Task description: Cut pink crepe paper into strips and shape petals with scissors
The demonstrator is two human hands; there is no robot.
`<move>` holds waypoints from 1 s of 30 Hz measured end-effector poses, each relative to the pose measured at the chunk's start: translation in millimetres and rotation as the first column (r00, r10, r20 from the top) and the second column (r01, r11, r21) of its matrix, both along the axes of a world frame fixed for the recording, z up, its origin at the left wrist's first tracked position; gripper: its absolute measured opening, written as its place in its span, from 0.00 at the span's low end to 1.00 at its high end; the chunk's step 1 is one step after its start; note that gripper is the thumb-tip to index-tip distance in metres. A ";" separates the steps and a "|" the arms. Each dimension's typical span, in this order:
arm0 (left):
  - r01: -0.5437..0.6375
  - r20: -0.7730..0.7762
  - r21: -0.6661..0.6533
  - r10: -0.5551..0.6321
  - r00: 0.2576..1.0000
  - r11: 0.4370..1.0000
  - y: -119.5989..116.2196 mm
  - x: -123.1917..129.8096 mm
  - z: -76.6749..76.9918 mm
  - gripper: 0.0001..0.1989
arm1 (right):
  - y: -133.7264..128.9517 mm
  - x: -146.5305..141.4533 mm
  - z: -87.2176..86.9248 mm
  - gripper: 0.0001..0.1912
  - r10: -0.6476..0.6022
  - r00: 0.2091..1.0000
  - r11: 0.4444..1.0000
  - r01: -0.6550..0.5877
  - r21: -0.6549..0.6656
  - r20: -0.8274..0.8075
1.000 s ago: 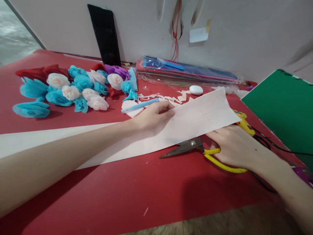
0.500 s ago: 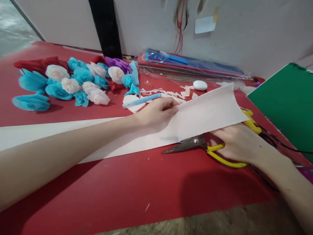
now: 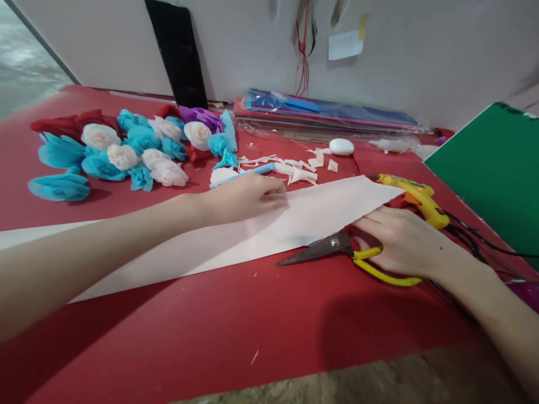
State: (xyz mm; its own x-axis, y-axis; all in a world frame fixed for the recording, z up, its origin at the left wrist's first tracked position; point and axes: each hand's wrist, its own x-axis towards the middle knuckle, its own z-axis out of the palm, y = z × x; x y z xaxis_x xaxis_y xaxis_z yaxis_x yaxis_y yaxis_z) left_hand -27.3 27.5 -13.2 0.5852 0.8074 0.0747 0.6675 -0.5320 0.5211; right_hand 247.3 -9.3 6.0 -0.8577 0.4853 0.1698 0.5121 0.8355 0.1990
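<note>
- Moved since the earlier frame: paper (image 3: pixel 320 210), right end lower and further left, more of the glue gun (image 3: pixel 433 210) in view; left hand (image 3: pixel 248 191) slightly leftward.
- Flowers (image 3: pixel 143 137), blue, pale and red: behind the paper, apart from it; likely soft, easily crushed.
- Left hand: on the paper, fingers loosely bent; pinching or only resting, cannot tell.
- Scraps (image 3: pixel 301 171): just behind the paper.
- Paper: one long pale strip across the tabletop (image 3: pixel 252 331), running out of view at left. Judged light, limp, quick to crease; best held flat-fingered, near both long edges.
- Scissors (image 3: pixel 334 243): blades pointing left, at the paper's near edge. Judged rigid and heavier; hold by the yellow handles.
- Right hand: beside the handles, fingers reaching the paper's right end; gripping or not, cannot tell.
- Glue gun, board (image 3: pixel 484 168): limit the right side.
- Room: widest on the near side, up to the tabletop's front edge.
</note>
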 end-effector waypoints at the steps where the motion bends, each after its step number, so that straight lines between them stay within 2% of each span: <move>1: 0.000 -0.006 0.030 0.000 1.000 1.000 -3.2 -2.7 -3.3 0.09 | 1.0 0.0 -0.2 0.12 0.022 1.000 1.000 -0.022 -0.003 -0.012; 5: -0.017 -0.015 0.146 0.019 1.000 0.989 -13.8 -7.3 -16.7 0.10 | 3.8 1.8 -1.1 0.16 0.037 0.999 0.999 -0.038 -0.028 -0.029; 8: -0.004 -0.024 0.187 0.009 1.000 0.982 -15.5 -6.7 -21.3 0.11 | 3.8 3.1 -0.9 0.16 0.027 0.999 0.999 -0.029 -0.037 -0.037; 14: 0.007 -0.043 0.207 0.001 0.999 0.978 -14.0 -5.3 -19.4 0.11 | 5.1 4.9 -0.8 0.13 0.033 0.999 0.998 -0.035 -0.051 -0.035; 23: 0.008 -0.045 0.217 0.002 0.999 0.976 -13.8 -5.1 -20.3 0.11 | 5.5 11.1 -5.3 0.08 0.090 0.992 0.996 -0.088 0.021 -0.084; 28: 0.015 -0.049 0.228 -0.004 0.999 0.974 -14.0 -5.5 -19.7 0.12 | 4.9 12.5 -1.4 0.10 0.097 0.994 0.995 -0.097 -0.011 -0.056; 30: 0.023 -0.051 0.234 -0.012 0.999 0.972 -13.5 -5.9 -19.5 0.12 | 4.4 13.1 1.0 0.08 0.086 0.996 0.996 -0.087 -0.027 -0.020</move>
State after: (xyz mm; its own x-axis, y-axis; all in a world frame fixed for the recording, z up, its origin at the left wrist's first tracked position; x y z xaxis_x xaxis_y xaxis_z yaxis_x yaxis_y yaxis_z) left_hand -33.2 14.0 -32.8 0.6066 0.7605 0.2315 0.6785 -0.6471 0.3478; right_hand 260.4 -4.9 7.0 -0.8933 0.4144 0.1740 0.4414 0.8818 0.1660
